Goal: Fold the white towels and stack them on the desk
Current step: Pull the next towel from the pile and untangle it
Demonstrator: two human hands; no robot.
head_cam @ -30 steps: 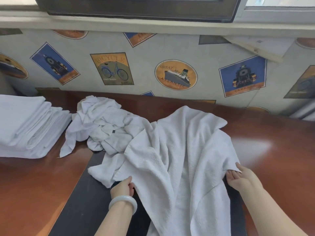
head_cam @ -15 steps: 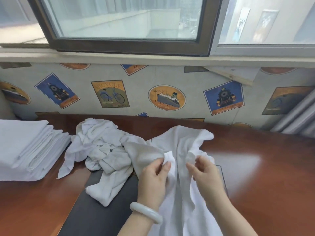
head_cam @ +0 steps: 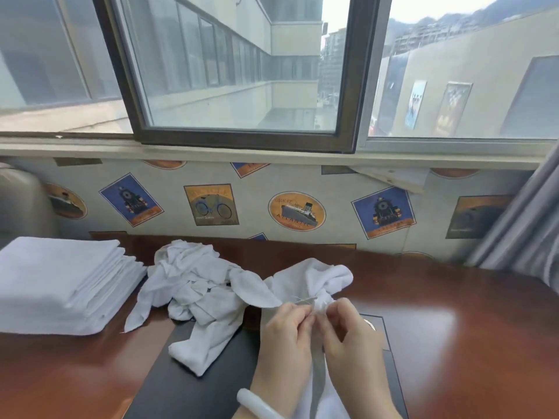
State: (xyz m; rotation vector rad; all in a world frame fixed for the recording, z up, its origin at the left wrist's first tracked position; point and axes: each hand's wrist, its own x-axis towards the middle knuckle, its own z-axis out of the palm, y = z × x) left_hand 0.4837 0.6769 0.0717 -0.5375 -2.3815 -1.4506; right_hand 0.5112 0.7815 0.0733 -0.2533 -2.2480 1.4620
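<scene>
bracelet (head_cam: 257,403): pale; is sitting on the left wrist, low in view.
left hand (head_cam: 287,337): is pinching a bunched edge of the towel (head_cam: 314,276) w/ thumb & curled fingers.
right hand (head_cam: 351,337): is pinching the same bunch just beside the left one, fingers curled; the 2 hands are nearly touching.
towel: white; is being held up over the mat (head_cam: 193,388); one part is hanging down btw the wrists, the rest is humping up behind the hands & resting on the desk (head_cam: 453,343).
mat: dark, flat; is lying on the desk under both hands & under the near end of the heap (head_cam: 193,276).
metal bit (head_cam: 370,325): small, round; is peeking out past the right hand; can't tell what it is.
desk: glossy red-brown; light is glaring off it on the right.
heap: loose white towels, crumpled; is lying left of the held towel & touching it, one end trailing onto the mat.
stack (head_cam: 54,276): folded white towels; is sitting at the desk's far left, just beside the heap.
wallpaper (head_cam: 332,189): is running along behind the desk, w/ pics of trains, a bike & a ship.
window (head_cam: 242,142): dark frame; is standing above the wallpaper, bldgs showing outside.
curtain (head_cam: 523,231): grey; is hanging at far right.
</scene>
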